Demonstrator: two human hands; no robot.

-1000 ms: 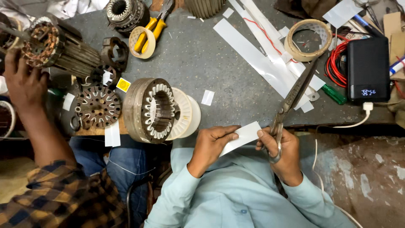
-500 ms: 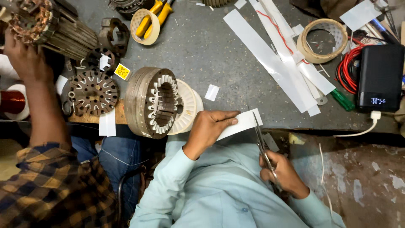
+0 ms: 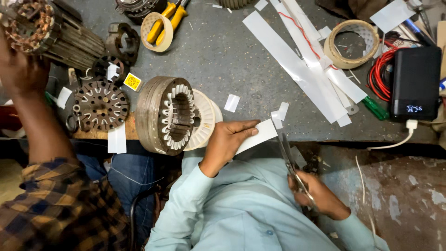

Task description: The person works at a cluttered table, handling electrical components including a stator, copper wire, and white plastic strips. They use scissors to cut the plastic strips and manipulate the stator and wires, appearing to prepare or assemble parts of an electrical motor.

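My left hand (image 3: 226, 142) pinches a short white paper strip (image 3: 258, 134) at the near edge of the grey table (image 3: 223, 60). My right hand (image 3: 320, 197), drawn back close to my chest, grips a pair of scissors (image 3: 287, 153). The blades point up at the strip's right end. Two small cut white pieces (image 3: 280, 114) lie on the table just above the blades. A round metal stator core (image 3: 165, 116) stands on its side immediately left of my left hand, with a white ribbed ring (image 3: 204, 118) leaning against it.
Long white strips (image 3: 297, 65), a tape roll (image 3: 350, 44), red wire (image 3: 378, 79), a green screwdriver (image 3: 374, 108) and a black box with a lit display (image 3: 415, 81) lie at the right. A co-worker's hand (image 3: 21, 69) rests on a wound core (image 3: 42, 28). Yellow pliers (image 3: 160, 25) sit at the top.
My right hand has pulled the scissors back from over the table toward my body, so the blades now sit at the strip's end. My left hand keeps hold of the strip.
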